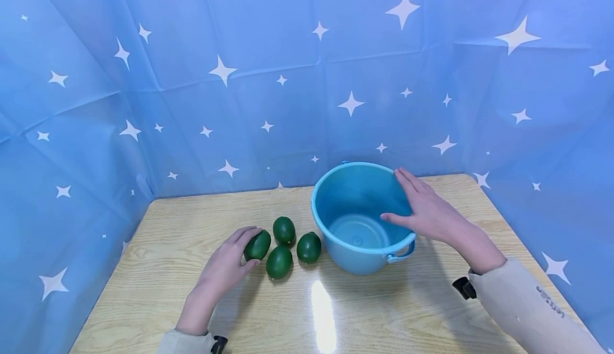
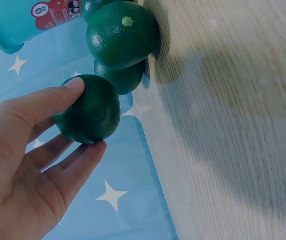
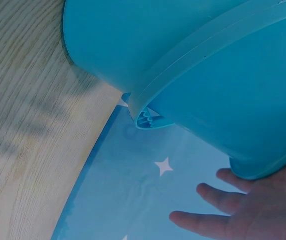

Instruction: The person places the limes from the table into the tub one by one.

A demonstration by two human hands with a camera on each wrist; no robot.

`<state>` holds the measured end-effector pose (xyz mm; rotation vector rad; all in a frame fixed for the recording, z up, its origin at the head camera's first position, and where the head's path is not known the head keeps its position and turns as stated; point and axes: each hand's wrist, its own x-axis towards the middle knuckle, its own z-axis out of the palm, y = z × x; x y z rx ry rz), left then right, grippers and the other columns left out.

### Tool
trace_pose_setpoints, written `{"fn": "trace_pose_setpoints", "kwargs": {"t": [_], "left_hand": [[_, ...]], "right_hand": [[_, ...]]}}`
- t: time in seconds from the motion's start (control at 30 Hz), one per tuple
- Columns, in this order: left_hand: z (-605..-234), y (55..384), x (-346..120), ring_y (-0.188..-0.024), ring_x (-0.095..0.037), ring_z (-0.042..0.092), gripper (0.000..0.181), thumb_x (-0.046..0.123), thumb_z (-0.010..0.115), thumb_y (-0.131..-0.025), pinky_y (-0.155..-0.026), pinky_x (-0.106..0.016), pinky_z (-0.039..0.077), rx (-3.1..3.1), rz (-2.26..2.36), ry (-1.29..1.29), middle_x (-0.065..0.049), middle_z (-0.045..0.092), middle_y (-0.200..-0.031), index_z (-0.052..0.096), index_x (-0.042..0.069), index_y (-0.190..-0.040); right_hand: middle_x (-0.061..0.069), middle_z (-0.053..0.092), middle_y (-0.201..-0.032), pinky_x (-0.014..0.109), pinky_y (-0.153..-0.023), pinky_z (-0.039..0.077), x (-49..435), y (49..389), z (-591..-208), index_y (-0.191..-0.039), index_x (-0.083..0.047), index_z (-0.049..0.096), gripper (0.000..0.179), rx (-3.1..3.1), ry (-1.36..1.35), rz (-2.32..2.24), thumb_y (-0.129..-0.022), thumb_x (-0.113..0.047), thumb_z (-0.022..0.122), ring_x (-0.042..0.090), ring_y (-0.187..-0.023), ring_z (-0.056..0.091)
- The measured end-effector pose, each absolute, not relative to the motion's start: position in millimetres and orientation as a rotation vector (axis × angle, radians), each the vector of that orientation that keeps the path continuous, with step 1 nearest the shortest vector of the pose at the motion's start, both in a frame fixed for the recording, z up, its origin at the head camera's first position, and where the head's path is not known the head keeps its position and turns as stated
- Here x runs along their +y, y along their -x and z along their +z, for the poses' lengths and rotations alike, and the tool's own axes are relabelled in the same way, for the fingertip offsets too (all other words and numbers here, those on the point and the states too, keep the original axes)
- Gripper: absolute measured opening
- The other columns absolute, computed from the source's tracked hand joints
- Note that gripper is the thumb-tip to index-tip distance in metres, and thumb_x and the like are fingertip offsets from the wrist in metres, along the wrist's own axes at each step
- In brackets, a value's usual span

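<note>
In the head view my left hand (image 1: 229, 262) grips a dark green lime (image 1: 257, 245) between thumb and fingers. The left wrist view shows the thumb on one side of this lime (image 2: 90, 111) and fingertips on the other. Three other limes lie just right of it: one behind (image 1: 284, 230), one in front (image 1: 279, 262), one beside the bucket (image 1: 309, 247). My right hand (image 1: 429, 210) rests at the right rim of a blue bucket (image 1: 357, 260), thumb over the opening. In the right wrist view this hand's fingers (image 3: 203, 222) are straight and spread outside the rim.
The bucket stands on a light wooden table (image 1: 182, 247), its mouth tilted toward me, with a handle (image 1: 402, 254) at the front right of its rim. A blue curtain with white stars (image 1: 268, 103) hangs behind the table and along both sides.
</note>
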<state>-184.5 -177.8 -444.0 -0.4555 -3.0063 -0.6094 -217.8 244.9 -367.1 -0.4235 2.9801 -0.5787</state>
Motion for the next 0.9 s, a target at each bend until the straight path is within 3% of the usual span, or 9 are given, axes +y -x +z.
{"fn": "trace_pose_setpoints", "kwargs": {"t": [0.9], "left_hand": [[-433, 184, -166, -0.127, -0.031, 0.059, 0.069, 0.017, 0.083, -0.082, -0.098, -0.049, 0.056, -2.97, -0.625, 0.502, -0.007, 0.053, -0.146, 0.052, 0.018, -0.143]], "right_hand": [[0.027, 0.012, -0.165, 0.073, -0.112, 0.029, 246, 218, -369, -0.159, 0.0, 0.009, 0.108, 2.985, 0.42, -0.577, -0.089, -0.06, 0.065, 0.053, -0.147, 0.019]]}}
